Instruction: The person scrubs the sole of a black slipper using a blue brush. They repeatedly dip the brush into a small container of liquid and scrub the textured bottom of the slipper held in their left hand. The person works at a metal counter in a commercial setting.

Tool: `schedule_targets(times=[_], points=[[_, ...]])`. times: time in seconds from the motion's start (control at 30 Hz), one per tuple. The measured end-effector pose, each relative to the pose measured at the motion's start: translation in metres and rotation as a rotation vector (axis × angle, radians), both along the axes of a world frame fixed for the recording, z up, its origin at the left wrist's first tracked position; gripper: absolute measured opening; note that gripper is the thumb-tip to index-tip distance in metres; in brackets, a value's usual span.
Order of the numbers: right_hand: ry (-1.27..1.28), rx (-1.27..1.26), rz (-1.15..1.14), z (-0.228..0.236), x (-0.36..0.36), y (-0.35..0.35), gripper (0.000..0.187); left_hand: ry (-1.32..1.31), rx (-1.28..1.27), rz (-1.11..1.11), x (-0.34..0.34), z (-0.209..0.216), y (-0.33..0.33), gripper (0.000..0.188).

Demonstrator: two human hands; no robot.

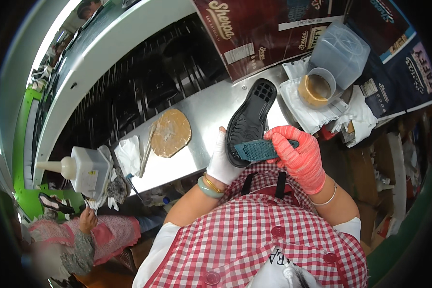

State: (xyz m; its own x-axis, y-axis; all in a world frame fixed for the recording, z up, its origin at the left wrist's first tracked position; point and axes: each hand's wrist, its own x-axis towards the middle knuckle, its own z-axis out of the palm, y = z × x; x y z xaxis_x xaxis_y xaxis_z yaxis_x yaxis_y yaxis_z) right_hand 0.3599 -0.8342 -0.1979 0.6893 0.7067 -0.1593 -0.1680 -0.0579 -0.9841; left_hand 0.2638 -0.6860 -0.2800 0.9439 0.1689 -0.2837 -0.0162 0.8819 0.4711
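My left hand [222,161], in a white glove, grips the heel end of a black shoe sole [247,122] from its left side. The sole stands tilted with its ribbed, gridded inner face showing. In a coral knit glove, my right hand [297,156] is closed on a teal brush-like tool [257,150] with a flat, dotted face. That tool lies across the lower end of the sole, and its other end pokes out past my fingers. Whether it presses on the sole, I cannot tell. My right fingertips are close to the sole's edge.
A metal ledge [197,153] borders a black slatted conveyor [153,72]. On the ledge lie a round tan pad [172,133] and a stick [148,149]. Right: a glue-stained cup [317,88] and clear plastic container [341,53]. Left: a spouted bottle [86,170]; another person's hand [88,220].
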Motion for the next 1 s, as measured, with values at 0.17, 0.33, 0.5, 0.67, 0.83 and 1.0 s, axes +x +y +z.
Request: schedule_targets(times=[0.17,0.33,0.5,0.67,0.83,1.0], points=[[-0.063,-0.022,0.183,0.001,0.002,0.011,0.021,-0.011,0.038,-0.061,-0.012,-0.012,0.017,0.065],[-0.036,-0.121,0.372,0.009,0.006,0.033,0.025,0.045,0.020,-0.233,-0.020,-0.020,0.040,0.063],[0.010,-0.199,0.453,0.000,0.010,0.054,0.028,0.242,-0.035,-0.308,-0.026,-0.027,0.062,0.057],[0.106,-0.170,0.481,-0.012,0.012,0.074,0.031,0.311,-0.019,-0.436,-0.029,-0.038,0.092,0.054],[0.134,-0.132,0.468,-0.024,0.014,0.088,0.032,0.393,0.066,-0.494,-0.026,-0.027,0.113,0.056],[0.116,-0.131,0.465,-0.029,0.022,0.093,0.029,0.492,0.107,-0.585,-0.011,-0.015,0.128,0.062]])
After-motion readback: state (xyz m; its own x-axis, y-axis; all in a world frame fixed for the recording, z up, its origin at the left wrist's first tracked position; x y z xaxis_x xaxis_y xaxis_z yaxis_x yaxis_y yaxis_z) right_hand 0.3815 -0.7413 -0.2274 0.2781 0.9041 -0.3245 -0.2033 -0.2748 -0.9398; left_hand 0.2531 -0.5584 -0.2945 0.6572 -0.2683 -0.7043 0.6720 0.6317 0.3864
